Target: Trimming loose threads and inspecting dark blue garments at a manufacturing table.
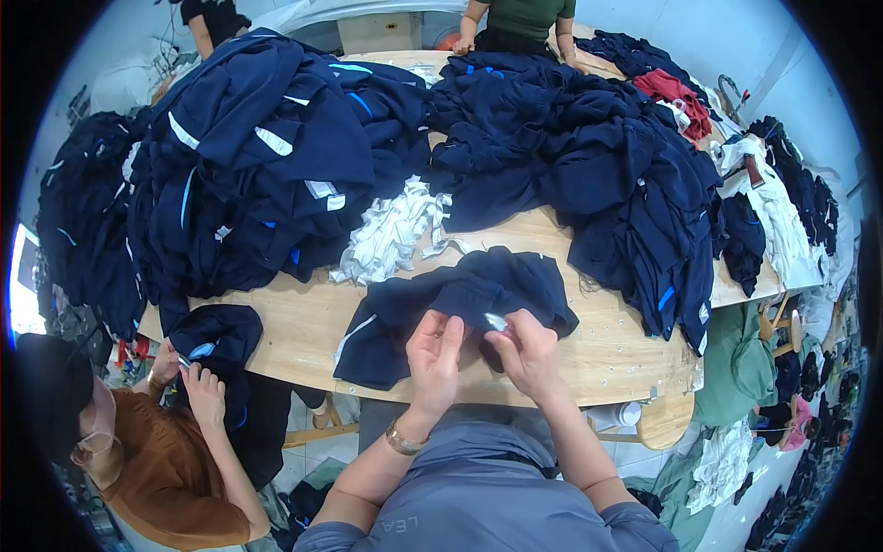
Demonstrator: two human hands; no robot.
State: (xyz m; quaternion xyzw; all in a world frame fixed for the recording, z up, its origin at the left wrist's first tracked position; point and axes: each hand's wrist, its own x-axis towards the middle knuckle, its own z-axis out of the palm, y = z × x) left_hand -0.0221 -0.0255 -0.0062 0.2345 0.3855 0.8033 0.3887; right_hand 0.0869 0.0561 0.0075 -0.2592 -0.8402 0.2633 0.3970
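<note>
A dark navy garment with a white stripe lies bunched on the wooden table in front of me. My left hand is closed at its near edge, thumb pressed against the fingers, pinching the cloth. Close beside it, my right hand grips a small shiny silver-white piece that sticks out past the fingertips toward the fabric. Its exact kind is too small to tell. The cloth under both hands is partly hidden by the fingers.
A tall navy garment pile stands at left, another navy pile at right. White fabric strips lie between them on the table. A co-worker in brown handles navy cloth at left; another in green stands across.
</note>
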